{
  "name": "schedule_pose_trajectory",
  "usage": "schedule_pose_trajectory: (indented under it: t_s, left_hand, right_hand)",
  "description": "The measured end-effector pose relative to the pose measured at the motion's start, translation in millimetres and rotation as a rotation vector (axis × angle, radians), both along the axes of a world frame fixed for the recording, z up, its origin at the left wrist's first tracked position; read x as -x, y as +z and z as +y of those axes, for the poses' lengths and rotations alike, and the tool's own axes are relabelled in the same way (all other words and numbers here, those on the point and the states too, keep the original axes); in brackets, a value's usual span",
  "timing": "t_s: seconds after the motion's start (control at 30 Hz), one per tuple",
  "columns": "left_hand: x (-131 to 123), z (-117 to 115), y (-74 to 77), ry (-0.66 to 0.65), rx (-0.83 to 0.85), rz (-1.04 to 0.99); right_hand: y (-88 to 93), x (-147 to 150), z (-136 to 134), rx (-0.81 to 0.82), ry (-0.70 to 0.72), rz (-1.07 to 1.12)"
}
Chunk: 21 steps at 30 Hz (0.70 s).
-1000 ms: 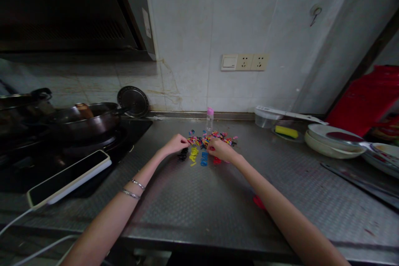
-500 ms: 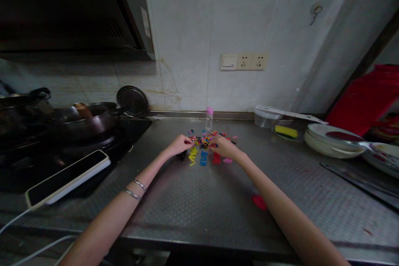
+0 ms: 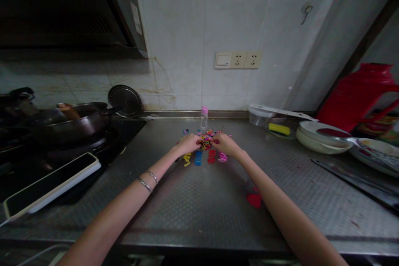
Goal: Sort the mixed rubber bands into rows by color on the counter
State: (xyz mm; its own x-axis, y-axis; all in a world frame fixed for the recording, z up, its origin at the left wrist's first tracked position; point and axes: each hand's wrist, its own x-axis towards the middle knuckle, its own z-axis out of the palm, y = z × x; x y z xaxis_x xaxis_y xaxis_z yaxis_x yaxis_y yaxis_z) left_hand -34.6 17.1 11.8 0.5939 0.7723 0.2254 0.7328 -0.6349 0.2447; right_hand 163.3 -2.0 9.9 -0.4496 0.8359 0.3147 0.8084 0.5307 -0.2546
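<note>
A mixed pile of small coloured rubber bands [image 3: 205, 141] lies on the steel counter. My left hand [image 3: 189, 143] reaches into its left side with fingers bent together. From the right, my right hand [image 3: 225, 144] pinches at the same pile. What either hand holds, if anything, is hidden by the fingers. Nearer to me lie separate groups of yellow bands [image 3: 187, 158], blue bands [image 3: 198, 158], red bands [image 3: 211, 156] and pink bands [image 3: 222, 156]. Black bands show only slightly below my left wrist. Behind the pile stands a clear bottle with a pink cap [image 3: 204, 118].
On the left are a stove with a pan [image 3: 75, 124] and a phone [image 3: 51, 185]. A red heart-shaped piece [image 3: 254, 199] lies by my right forearm. Stacked bowls [image 3: 321, 141], a yellow sponge [image 3: 279, 129] and a red thermos jug [image 3: 355, 97] stand on the right.
My left hand has shifted right, farther into the pile and closer to my right hand. More of the pink group shows. The whole view has turned slightly right.
</note>
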Motion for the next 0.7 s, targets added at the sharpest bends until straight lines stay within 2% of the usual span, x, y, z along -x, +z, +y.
schedule_pose_trajectory:
  t_s: [0.17, 0.4, 0.7]
  left_hand:
    - [-4.1, 3.7, 0.4, -0.009, -0.035, 0.068]
    - [-2.1, 10.6, -3.0, -0.006, -0.043, 0.047]
    - [2.1, 26.9, -13.6, -0.035, 0.056, -0.206]
  right_hand:
    - [1.5, 0.7, -2.1, 0.024, -0.026, -0.001]
    - [0.8, -0.4, -2.3, 0.003, -0.018, 0.001]
    - [-0.9, 0.1, -1.5, -0.013, 0.001, 0.009]
